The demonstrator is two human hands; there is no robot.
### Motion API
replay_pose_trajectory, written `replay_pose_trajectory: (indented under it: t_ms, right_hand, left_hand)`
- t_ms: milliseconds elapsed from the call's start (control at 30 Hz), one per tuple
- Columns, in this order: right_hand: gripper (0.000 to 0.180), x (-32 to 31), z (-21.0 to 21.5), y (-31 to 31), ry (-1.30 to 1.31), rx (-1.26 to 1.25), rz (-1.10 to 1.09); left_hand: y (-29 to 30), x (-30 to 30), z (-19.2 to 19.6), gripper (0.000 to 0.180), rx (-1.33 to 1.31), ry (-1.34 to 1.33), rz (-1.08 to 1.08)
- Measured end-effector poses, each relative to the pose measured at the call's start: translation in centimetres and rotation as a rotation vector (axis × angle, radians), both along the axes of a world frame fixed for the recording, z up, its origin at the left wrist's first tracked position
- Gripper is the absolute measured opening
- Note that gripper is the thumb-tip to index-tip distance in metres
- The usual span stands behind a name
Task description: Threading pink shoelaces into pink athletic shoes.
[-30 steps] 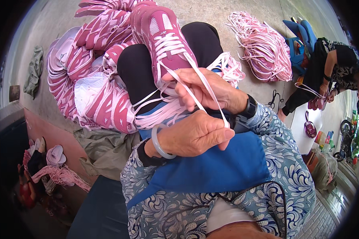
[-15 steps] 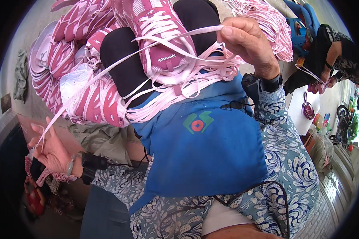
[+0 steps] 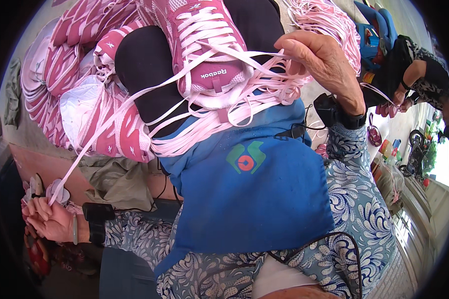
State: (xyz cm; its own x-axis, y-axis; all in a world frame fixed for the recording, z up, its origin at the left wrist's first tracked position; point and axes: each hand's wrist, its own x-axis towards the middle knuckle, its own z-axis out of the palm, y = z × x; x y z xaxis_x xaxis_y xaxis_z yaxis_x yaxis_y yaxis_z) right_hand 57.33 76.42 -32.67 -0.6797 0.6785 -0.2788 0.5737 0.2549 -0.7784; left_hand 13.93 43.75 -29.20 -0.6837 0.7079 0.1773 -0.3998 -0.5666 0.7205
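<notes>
A pink sneaker (image 3: 219,77) with white trim lies across my lap, its toe away from me and its laces (image 3: 204,35) criss-crossed up the front. My left hand (image 3: 50,222), far out at the lower left, is closed on a pale pink shoelace (image 3: 107,122) that runs taut to the shoe. At the upper right my right hand (image 3: 319,62) pinches the other lace end between thumb and forefinger, close beside the shoe. A bundle of loose pale pink laces (image 3: 184,144) lies over my lap below the shoe's heel.
Stacked pink shoe uppers (image 3: 119,129) crowd the left. More pale laces (image 3: 329,35) hang in a thick bunch at the upper right. A blue apron (image 3: 279,204) covers my front. Another person (image 3: 414,74) works with a lace at the right; grey-green cloth (image 3: 119,179) lies at left.
My left hand has moved down and outward, its fingers curling in and the lace drawn straighter. My right hand has moved slightly down and right, while the lacing sits tighter together.
</notes>
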Motion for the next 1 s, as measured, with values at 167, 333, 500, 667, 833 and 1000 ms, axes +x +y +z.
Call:
replay_pose_trajectory:
  t_ms: [167, 333, 500, 667, 833, 1000]
  right_hand:
    - [0.020, -2.3, -0.8, -2.1, 0.189, 0.498, 0.127]
    - [0.022, -5.4, -0.9, -3.9, 0.126, 0.599, 0.188]
    - [0.015, -5.9, -0.1, -3.5, 0.009, 0.570, 0.258]
    - [0.011, -5.7, 0.3, -3.3, 0.058, 0.490, 0.291]
    - [0.017, -5.2, -0.9, -3.3, 0.220, 0.746, 0.368]
    - [0.014, -3.8, 0.6, -1.1, 0.139, 0.574, 0.556]
  left_hand:
    - [8.8, 10.7, -3.3, 0.028, -0.622, 0.358, -0.065]
    - [15.0, 17.8, -6.9, 0.028, -0.730, 0.958, -0.103]
    - [16.8, 19.8, -7.7, 0.026, -0.765, 1.218, -0.149]
    - [16.8, 19.8, -8.2, 0.016, -0.808, 1.213, -0.176]
    - [16.3, 19.0, -8.5, 0.016, -0.836, 1.043, -0.221]
    - [18.0, 18.3, -6.4, 0.017, -0.858, 1.115, -0.120]
